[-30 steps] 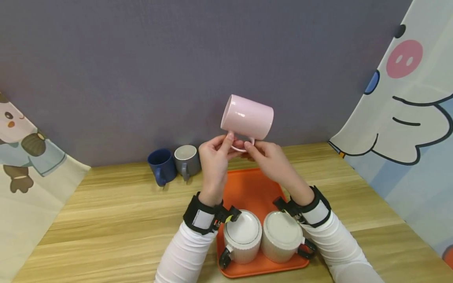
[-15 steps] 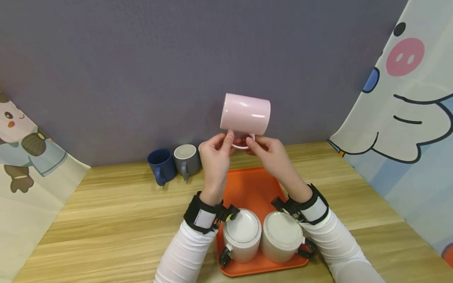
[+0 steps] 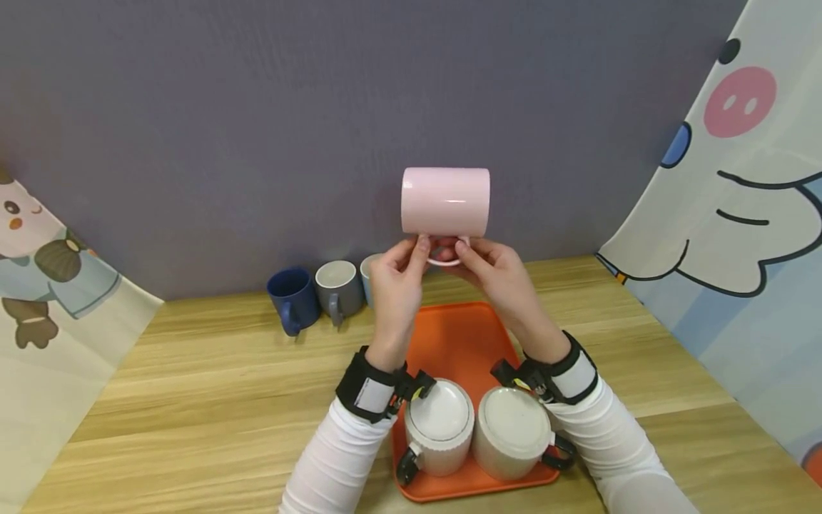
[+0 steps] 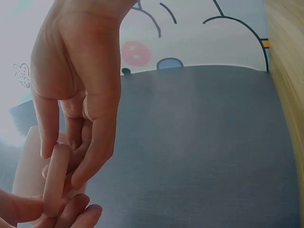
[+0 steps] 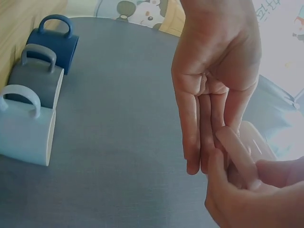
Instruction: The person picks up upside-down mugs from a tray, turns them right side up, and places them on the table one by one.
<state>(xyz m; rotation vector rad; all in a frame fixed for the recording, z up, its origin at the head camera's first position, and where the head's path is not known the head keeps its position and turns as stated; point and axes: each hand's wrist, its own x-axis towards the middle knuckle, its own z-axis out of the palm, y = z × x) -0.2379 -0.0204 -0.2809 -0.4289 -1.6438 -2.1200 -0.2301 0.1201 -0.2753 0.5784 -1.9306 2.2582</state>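
Observation:
A glossy pink mug (image 3: pixel 445 201) lies on its side in the air above the far end of the orange tray, its handle pointing down. My left hand (image 3: pixel 397 285) pinches the mouth-side end of the handle between thumb and fingers. At the base-side end, my right hand (image 3: pixel 504 285) pinches the same handle, thumb in front. Both wrist views show fingers meeting around the pink handle (image 4: pixel 56 180), with the mug body (image 5: pixel 256 142) partly covered by them. The mug's opening faces left, and its inside is hidden in the head view.
On the orange tray (image 3: pixel 449 343), two whitish mugs, left (image 3: pixel 442 425) and right (image 3: pixel 514 428), stand upside down with black handles. Along the wall are a dark blue mug (image 3: pixel 293 296), a grey mug (image 3: pixel 340 289) and a light blue mug (image 5: pixel 26 130). A grey wall (image 3: pixel 257 143) rises behind.
The pink mug has levelled from a slant to nearly horizontal, its opening turning out of sight. Both hands moved slightly up, and the left shifted right, uncovering part of the light blue mug.

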